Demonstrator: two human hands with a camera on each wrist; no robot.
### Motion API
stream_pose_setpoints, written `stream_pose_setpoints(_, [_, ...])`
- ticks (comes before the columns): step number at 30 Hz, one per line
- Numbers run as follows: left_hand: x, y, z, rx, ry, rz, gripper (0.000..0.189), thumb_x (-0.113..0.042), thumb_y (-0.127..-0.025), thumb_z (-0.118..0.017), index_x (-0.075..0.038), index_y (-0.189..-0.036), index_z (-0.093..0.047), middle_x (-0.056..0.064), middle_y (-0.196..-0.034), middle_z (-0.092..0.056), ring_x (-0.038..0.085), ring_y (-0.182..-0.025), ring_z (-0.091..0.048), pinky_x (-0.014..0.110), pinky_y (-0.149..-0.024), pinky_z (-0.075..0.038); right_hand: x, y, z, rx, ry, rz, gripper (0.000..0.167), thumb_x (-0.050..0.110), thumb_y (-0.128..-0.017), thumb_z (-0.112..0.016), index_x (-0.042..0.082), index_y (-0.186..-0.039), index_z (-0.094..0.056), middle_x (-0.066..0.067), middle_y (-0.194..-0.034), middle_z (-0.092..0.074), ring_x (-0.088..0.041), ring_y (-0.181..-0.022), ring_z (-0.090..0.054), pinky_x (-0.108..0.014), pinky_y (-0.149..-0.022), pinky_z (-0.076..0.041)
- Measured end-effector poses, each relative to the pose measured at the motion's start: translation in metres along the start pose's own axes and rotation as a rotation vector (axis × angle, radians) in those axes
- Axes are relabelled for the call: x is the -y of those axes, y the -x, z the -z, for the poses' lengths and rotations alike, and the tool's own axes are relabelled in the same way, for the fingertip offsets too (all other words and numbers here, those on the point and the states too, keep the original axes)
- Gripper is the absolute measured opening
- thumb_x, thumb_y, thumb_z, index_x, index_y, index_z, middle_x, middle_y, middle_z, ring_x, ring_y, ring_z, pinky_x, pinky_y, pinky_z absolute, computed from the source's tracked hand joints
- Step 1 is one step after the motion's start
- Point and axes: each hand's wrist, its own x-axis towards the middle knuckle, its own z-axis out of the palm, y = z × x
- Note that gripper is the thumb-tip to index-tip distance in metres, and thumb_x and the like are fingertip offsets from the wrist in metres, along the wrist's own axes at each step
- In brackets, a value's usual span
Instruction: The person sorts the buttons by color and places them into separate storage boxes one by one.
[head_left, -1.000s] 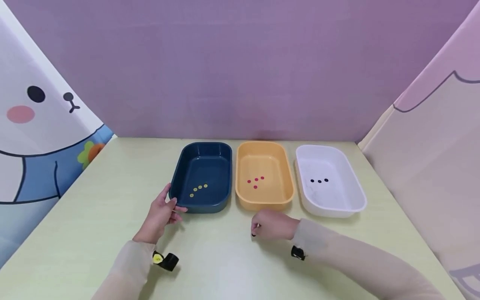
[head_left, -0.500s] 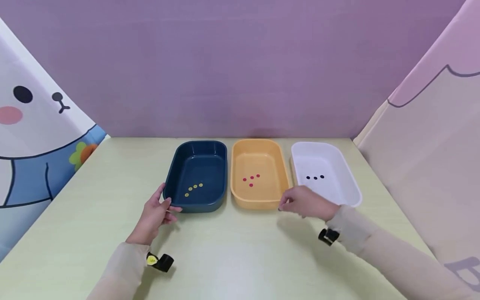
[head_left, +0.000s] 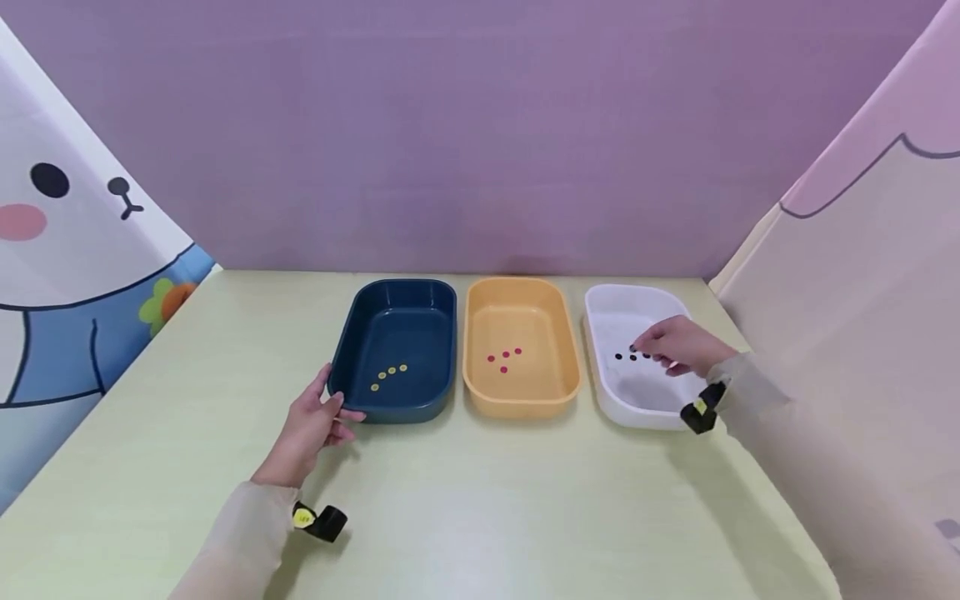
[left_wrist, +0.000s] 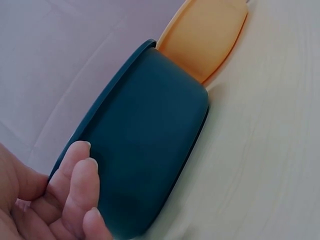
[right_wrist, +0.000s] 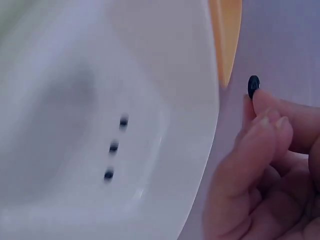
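My right hand [head_left: 686, 343] is over the white tray [head_left: 633, 412], pinching a small black button [right_wrist: 254, 86] between thumb and fingertip. Three more black buttons [right_wrist: 114, 148] lie in a row on that tray's floor, below the held one. My left hand [head_left: 306, 427] grips the near left corner of the dark blue tray [head_left: 405, 411]. In the left wrist view its fingers [left_wrist: 82, 187] bend against the tray's outer wall, with the thumb at the rim. Several yellow buttons [head_left: 392, 371] lie in a slanting line inside the blue tray.
Between the blue and white trays stands an orange tray [head_left: 521, 408] with several red buttons [head_left: 506, 355] in it. All three trays stand in a row on a pale table [head_left: 465, 500]. A purple cloth backdrop [head_left: 480, 150] rises behind the table, with printed cloths at both sides.
My right hand has carried the black button from the table in front of the orange tray, up and right, to above the white tray. The left hand has stayed at the blue tray's corner.
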Motion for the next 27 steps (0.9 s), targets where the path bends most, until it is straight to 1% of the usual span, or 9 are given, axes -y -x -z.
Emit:
stream_pose_setpoints(3, [0.0,0.001,0.0,0.001,-0.005,-0.001,0.062,-0.012,-0.105,-0.032,-0.016,-0.154,0.006,-0.004,-0.074,-0.069,0.009,-0.049,-0.058,0.025,-0.055,-0.045,-0.007,-0.007,0.018,-0.07,-0.043,-0.041,0.035,0.009,-0.096,-0.052,-0.017,-0.12,-0.052,0.003,-0.066,-0.047,-0.007,-0.057,-0.045,-0.024,-0.056,-0.047])
stream_pose_setpoints(6, [-0.001,0.002,0.0,-0.012,-0.022,0.002,0.062,-0.012,-0.105,-0.032,-0.015,-0.154,0.004,-0.004,-0.073,-0.068,0.01,-0.049,-0.058,0.025,-0.055,-0.043,-0.01,-0.013,0.031,-0.144,-0.077,-0.048,0.035,0.009,-0.096,-0.053,-0.017,-0.119,-0.053,0.003,-0.066,-0.048,-0.008,-0.057,-0.046,-0.025,-0.057,-0.048])
stream_pose_setpoints(10, [-0.003,0.002,0.0,-0.03,-0.042,-0.006,0.061,-0.011,-0.105,-0.032,-0.013,-0.155,0.003,-0.005,-0.073,-0.068,0.01,-0.049,-0.058,0.025,-0.054,-0.042,-0.012,-0.018,0.04,-0.172,-0.095,-0.068,0.032,0.009,-0.095,-0.055,-0.015,-0.114,-0.058,0.003,-0.065,-0.049,-0.009,-0.058,-0.047,-0.025,-0.058,-0.049])
stream_pose_setpoints(15, [-0.002,0.001,-0.003,-0.021,-0.027,0.001,0.061,-0.011,-0.105,-0.032,-0.013,-0.154,0.003,-0.005,-0.073,-0.068,0.009,-0.049,-0.059,0.025,-0.055,-0.043,-0.025,-0.024,0.039,-0.119,-0.09,-0.119,0.023,0.009,-0.094,-0.055,-0.008,-0.106,-0.065,0.004,-0.064,-0.05,-0.008,-0.057,-0.047,-0.025,-0.058,-0.049])
stream_pose_setpoints(18, [-0.001,0.002,-0.004,-0.01,0.0,0.013,0.061,-0.011,-0.105,-0.031,-0.014,-0.154,0.004,-0.005,-0.074,-0.068,0.009,-0.05,-0.059,0.025,-0.056,-0.045,-0.035,-0.027,0.036,-0.071,-0.089,-0.149,0.016,0.009,-0.094,-0.055,-0.002,-0.095,-0.066,0.005,-0.062,-0.049,-0.006,-0.055,-0.047,-0.024,-0.057,-0.049])
stream_pose_setpoints(20, [-0.001,0.003,-0.004,-0.006,0.015,0.003,0.061,-0.011,-0.105,-0.03,-0.014,-0.154,0.006,-0.004,-0.074,-0.068,0.01,-0.05,-0.06,0.025,-0.056,-0.046,-0.039,-0.03,0.033,-0.039,-0.081,-0.162,0.013,0.009,-0.094,-0.055,0.003,-0.087,-0.065,0.005,-0.06,-0.049,-0.005,-0.054,-0.046,-0.023,-0.057,-0.048])
stream_pose_setpoints(22, [-0.002,0.003,-0.004,-0.005,0.024,-0.005,0.061,-0.011,-0.105,-0.029,-0.015,-0.154,0.007,-0.004,-0.074,-0.068,0.009,-0.05,-0.06,0.025,-0.055,-0.046,-0.041,-0.031,0.031,-0.007,-0.071,-0.169,0.015,0.009,-0.093,-0.055,0.006,-0.081,-0.062,0.006,-0.059,-0.049,-0.004,-0.054,-0.046,-0.023,-0.057,-0.047])
stream_pose_setpoints(25, [-0.003,0.003,-0.002,-0.002,0.029,-0.018,0.061,-0.011,-0.105,-0.029,-0.015,-0.154,0.008,-0.004,-0.074,-0.068,0.009,-0.05,-0.06,0.025,-0.055,-0.046,-0.041,-0.033,0.029,0.048,-0.008,-0.168,0.022,0.009,-0.093,-0.054,0.009,-0.072,-0.057,0.005,-0.057,-0.047,-0.005,-0.054,-0.046,-0.023,-0.057,-0.046])
stream_pose_setpoints(27, [-0.003,0.004,-0.002,0.002,0.024,-0.013,0.061,-0.011,-0.105,-0.029,-0.015,-0.154,0.008,-0.004,-0.075,-0.068,0.009,-0.049,-0.06,0.025,-0.055,-0.046,-0.041,-0.034,0.029,0.076,0.046,-0.164,0.02,0.008,-0.093,-0.054,0.003,-0.074,-0.059,0.004,-0.057,-0.047,-0.006,-0.054,-0.046,-0.023,-0.057,-0.047])
